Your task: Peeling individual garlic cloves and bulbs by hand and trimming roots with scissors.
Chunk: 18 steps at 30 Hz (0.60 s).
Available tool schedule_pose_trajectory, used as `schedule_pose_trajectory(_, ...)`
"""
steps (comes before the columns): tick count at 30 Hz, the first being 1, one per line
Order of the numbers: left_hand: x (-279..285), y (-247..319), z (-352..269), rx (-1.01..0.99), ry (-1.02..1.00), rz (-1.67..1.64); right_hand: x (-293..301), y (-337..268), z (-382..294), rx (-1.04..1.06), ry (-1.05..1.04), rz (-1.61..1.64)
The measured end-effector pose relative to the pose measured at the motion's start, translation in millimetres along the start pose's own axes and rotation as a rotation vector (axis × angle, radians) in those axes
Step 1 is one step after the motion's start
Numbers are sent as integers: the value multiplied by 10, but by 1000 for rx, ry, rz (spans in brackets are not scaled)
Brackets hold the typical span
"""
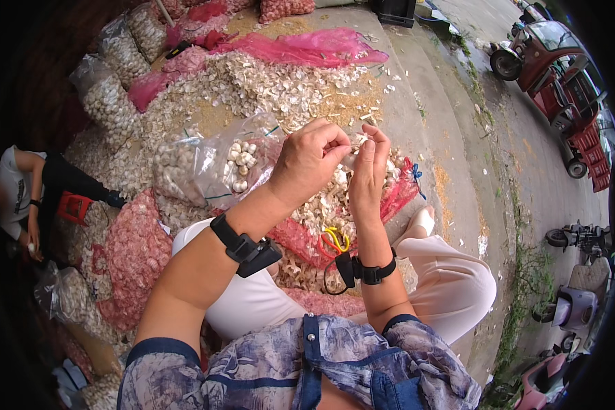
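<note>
My left hand (pixel 310 156) is pinched at the fingertips, meeting my right hand (pixel 369 171) over a heap of garlic and skins. Between them is a small pale piece of garlic (pixel 349 161), mostly covered by the fingers. Left of my hands lies an open clear plastic bag (pixel 212 169) with whole garlic bulbs (pixel 242 161) in it. Under my right hand, a red mesh sack (pixel 397 197) with a blue tie (pixel 416 173) spreads beneath the heap. Scissors with red and yellow handles (pixel 336 240) rest between my wrists and my knees.
Loose garlic skins (pixel 266 84) cover the ground ahead, beside a pink mesh sheet (pixel 307 47). Filled garlic bags (pixel 110 110) and a full red mesh sack (pixel 136 256) stand left. Another person (pixel 28 189) sits by a red stool (pixel 74 206). A red three-wheeler (pixel 558 87) is parked right.
</note>
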<state>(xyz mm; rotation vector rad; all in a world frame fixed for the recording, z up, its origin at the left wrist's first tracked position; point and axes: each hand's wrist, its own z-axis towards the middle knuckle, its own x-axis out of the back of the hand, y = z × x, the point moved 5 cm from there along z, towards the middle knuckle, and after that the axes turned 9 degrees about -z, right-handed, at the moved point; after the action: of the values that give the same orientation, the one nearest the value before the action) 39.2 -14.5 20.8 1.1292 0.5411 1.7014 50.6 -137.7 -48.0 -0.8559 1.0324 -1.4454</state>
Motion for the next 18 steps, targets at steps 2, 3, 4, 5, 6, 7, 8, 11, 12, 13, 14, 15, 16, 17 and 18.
schedule_pose_trajectory(2,-7,-24,14,-30,-31,14,-18,-22,7,45,22,-16)
schedule_pose_trajectory(3,-8,-48,15,-29,-31,15,-27,-48,4,89,43,-30)
schedule_pose_trajectory(4,12,-70,15,-38,16,82,-32,-62,-7,89,41,-29)
schedule_pose_trajectory(5,33,-94,18,-46,63,149,-38,-51,-25,19,28,13)
schedule_pose_trajectory(6,42,-137,33,-46,64,149,-40,-32,-36,-51,14,52)
schedule_pose_trajectory(7,84,-168,56,-70,99,224,-37,-37,-36,-50,14,52)
schedule_pose_trajectory(8,123,-187,67,-94,134,298,-34,-36,-35,-61,6,72)
schedule_pose_trajectory(11,199,-312,94,215,144,116,22,-53,-14,-42,-4,19)
schedule_pose_trajectory(12,190,-318,105,245,107,4,34,-73,-7,-14,-10,-52)
schedule_pose_trajectory(13,181,-286,97,244,106,5,44,-85,-9,-14,-9,-51)
schedule_pose_trajectory(14,101,-215,78,201,15,-48,48,-86,-19,-42,-22,-49)
schedule_pose_trajectory(15,18,-120,54,158,-75,-101,47,-80,-27,-70,-34,-47)
schedule_pose_trajectory(16,-45,-71,21,126,-115,-94,25,-54,-23,-70,-32,-46)
schedule_pose_trajectory(17,-88,-102,19,125,-117,-94,13,-52,-17,27,33,-41)
schedule_pose_trajectory(18,-144,-166,-1,143,-144,-140,10,-74,-21,124,93,-35)
